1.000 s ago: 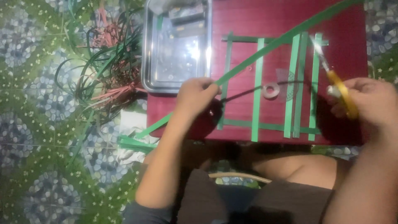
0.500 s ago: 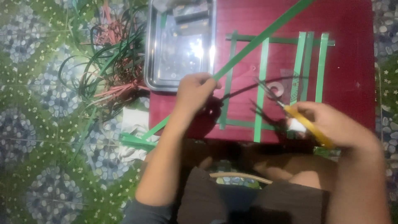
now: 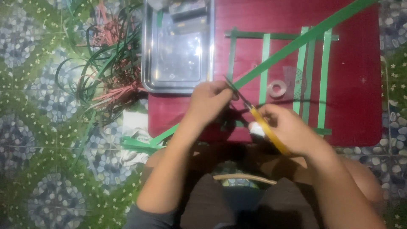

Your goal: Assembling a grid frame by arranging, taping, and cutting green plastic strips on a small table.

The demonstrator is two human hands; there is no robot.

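My left hand [image 3: 208,101] pinches a long green strip [image 3: 296,44] that runs diagonally from the lower left to the upper right over a red board [image 3: 360,85]. Yellow-handled scissors [image 3: 258,121] are gripped in my right hand [image 3: 288,129], their dark blades at the strip right beside my left fingers. A lattice of green strips [image 3: 265,51] lies flat on the board. A small roll of clear tape [image 3: 277,89] rests among them.
A metal tray [image 3: 178,80] with small items sits at the board's upper left. A heap of green and pink strips [image 3: 106,63] lies on the patterned floor to the left. More green strips [image 3: 137,144] lie by my left knee.
My right hand has swept the scissors from the board's right side leftward to the diagonal strip beside my left hand. My left hand has kept its hold on the strip.
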